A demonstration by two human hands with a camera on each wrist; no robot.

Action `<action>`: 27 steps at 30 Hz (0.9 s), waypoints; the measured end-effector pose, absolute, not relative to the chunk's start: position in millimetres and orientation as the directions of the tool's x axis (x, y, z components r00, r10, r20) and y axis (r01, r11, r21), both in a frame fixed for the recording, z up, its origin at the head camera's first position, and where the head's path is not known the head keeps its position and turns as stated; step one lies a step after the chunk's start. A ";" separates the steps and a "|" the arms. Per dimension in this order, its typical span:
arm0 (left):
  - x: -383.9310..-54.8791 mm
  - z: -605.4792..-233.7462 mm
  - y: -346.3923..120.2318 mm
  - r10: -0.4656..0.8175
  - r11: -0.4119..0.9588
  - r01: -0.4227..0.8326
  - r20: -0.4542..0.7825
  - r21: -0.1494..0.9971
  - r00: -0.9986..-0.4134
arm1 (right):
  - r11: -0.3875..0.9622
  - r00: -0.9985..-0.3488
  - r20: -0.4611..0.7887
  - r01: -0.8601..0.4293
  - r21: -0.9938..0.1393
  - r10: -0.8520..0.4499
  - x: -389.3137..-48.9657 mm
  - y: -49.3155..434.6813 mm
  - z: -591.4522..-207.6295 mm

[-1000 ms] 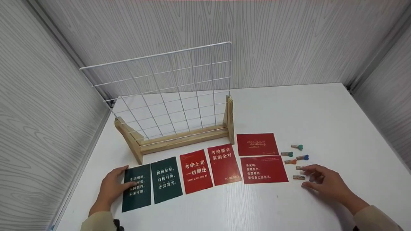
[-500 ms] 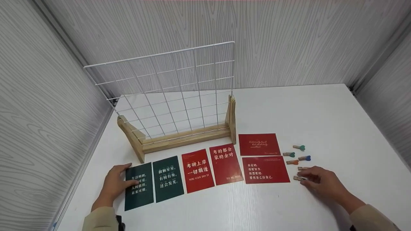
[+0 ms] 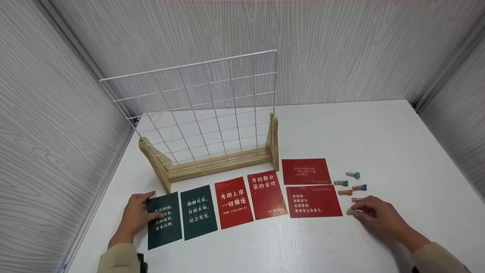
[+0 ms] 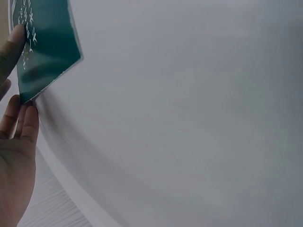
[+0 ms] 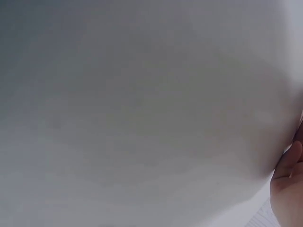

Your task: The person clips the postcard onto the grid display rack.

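Observation:
At the left end of a row of cards, my left hand (image 3: 133, 216) holds a dark green card (image 3: 165, 235) with white writing by its left edge. Its thumb lies over the card's face, and the left wrist view shows fingers at the card's edge. On the right, my right hand (image 3: 382, 218) pinches a small wooden clothespin (image 3: 351, 212) between thumb and fingers. Another clothespin (image 3: 355, 199) lies just behind it, partly covered by the fingers. The right wrist view catches only part of that hand, with the clothespin hidden.
A white wire grid (image 3: 212, 102) stands upright in a wooden base (image 3: 219, 163) behind the cards. Beside the held card lie a second green card (image 3: 199, 229) and several red cards (image 3: 233, 220). Clothespins with green, blue (image 3: 362, 187) and orange (image 3: 345, 192) hearts lie further right.
My right hand has moved slightly left, and its fingertips have closed on the nearest clothespin. My left hand stays on the green card. The head view has shifted a little.

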State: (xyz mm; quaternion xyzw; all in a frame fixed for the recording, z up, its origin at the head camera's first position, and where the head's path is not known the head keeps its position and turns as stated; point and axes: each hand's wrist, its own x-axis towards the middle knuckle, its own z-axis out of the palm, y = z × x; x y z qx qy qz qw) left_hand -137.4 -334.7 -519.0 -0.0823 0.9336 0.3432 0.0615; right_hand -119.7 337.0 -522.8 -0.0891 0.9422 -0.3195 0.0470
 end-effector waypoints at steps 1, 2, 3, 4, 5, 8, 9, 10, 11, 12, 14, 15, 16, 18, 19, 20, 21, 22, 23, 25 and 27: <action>-137.7 -519.0 -334.8 -0.113 0.749 -0.195 -0.168 0.633 -0.979 | 0.777 -0.980 -0.028 -0.140 -0.614 -0.199 -119.4 336.6 -522.7; -138.0 -518.8 -335.0 -0.114 0.748 -0.193 -0.164 0.635 -0.980 | 0.772 -0.980 -0.022 -0.141 -0.620 -0.198 -119.2 336.1 -522.7; -138.1 -518.5 -335.4 -0.115 0.749 -0.191 -0.160 0.635 -0.980 | 0.765 -0.979 -0.016 -0.148 -0.627 -0.203 -118.9 335.6 -522.4; -138.2 -518.1 -336.0 -0.117 0.748 -0.191 -0.157 0.636 -0.981 | 0.756 -0.979 -0.010 -0.151 -0.637 -0.204 -118.6 334.8 -522.0; -138.1 -517.6 -336.8 -0.122 0.746 -0.193 -0.155 0.637 -0.980 | 0.749 -0.978 -0.007 -0.154 -0.644 -0.207 -118.5 334.0 -521.6; -136.6 -515.5 -339.9 -0.144 0.729 -0.213 -0.159 0.650 -0.977 | 0.728 -0.980 -0.018 -0.137 -0.672 -0.200 -119.0 331.0 -520.1; -135.9 -514.7 -341.2 -0.153 0.721 -0.220 -0.159 0.657 -0.975 | 0.723 -0.979 -0.028 -0.130 -0.678 -0.203 -119.4 330.0 -519.3; -135.2 -513.8 -342.4 -0.163 0.712 -0.229 -0.160 0.664 -0.973 | 0.718 -0.979 -0.040 -0.117 -0.686 -0.199 -120.1 328.9 -518.8; -134.5 -512.9 -343.6 -0.175 0.702 -0.237 -0.160 0.671 -0.972 | 0.714 -0.979 -0.054 -0.105 -0.692 -0.197 -120.8 327.9 -518.4; -133.6 -511.9 -344.5 -0.187 0.693 -0.243 -0.156 0.679 -0.970 | 0.710 -0.978 -0.064 -0.098 -0.697 -0.197 -121.7 327.0 -518.2; -131.9 -509.5 -346.3 -0.209 0.673 -0.253 -0.150 0.695 -0.966 | 0.702 -0.976 -0.074 -0.093 -0.706 -0.204 -123.2 324.8 -517.9; -131.3 -508.2 -347.1 -0.221 0.661 -0.259 -0.147 0.704 -0.964 | 0.698 -0.975 -0.076 -0.094 -0.710 -0.208 -124.1 323.6 -517.9; -130.7 -507.4 -348.0 -0.236 0.649 -0.267 -0.146 0.712 -0.961 | 0.693 -0.975 -0.075 -0.095 -0.714 -0.210 -125.1 322.2 -518.0; -129.8 -505.8 -349.8 -0.258 0.620 -0.272 -0.136 0.736 -0.956 | 0.683 -0.973 -0.073 -0.099 -0.724 -0.218 -127.1 319.1 -518.3; -129.9 -506.2 -351.2 -0.272 0.611 -0.276 -0.131 0.742 -0.953 | 0.679 -0.973 -0.074 -0.097 -0.728 -0.219 -128.2 317.3 -518.3; -130.0 -506.2 -352.4 -0.279 0.599 -0.272 -0.123 0.753 -0.953 | 0.675 -0.973 -0.077 -0.093 -0.732 -0.217 -129.5 315.5 -518.1; -130.3 -506.7 -353.7 -0.288 0.591 -0.268 -0.112 0.761 -0.951 | 0.670 -0.973 -0.076 -0.091 -0.737 -0.217 -130.7 313.6 -518.0; -130.8 -507.9 -355.4 -0.293 0.591 -0.258 -0.095 0.764 -0.952 | 0.665 -0.973 -0.075 -0.090 -0.742 -0.216 -131.8 311.6 -517.8; -131.2 -508.7 -356.8 -0.293 0.593 -0.243 -0.076 0.768 -0.953 | 0.658 -0.974 -0.076 -0.087 -0.748 -0.215 -133.1 309.7 -517.6; -132.0 -509.4 -359.9 -0.286 0.589 -0.215 -0.049 0.779 -0.957 | 0.650 -0.975 -0.073 -0.085 -0.755 -0.212 -135.2 305.4 -516.9; -133.1 -510.2 -362.2 -0.278 0.595 -0.192 -0.024 0.781 -0.960 | 0.638 -0.975 -0.069 -0.083 -0.766 -0.210 -137.3 301.0 -516.0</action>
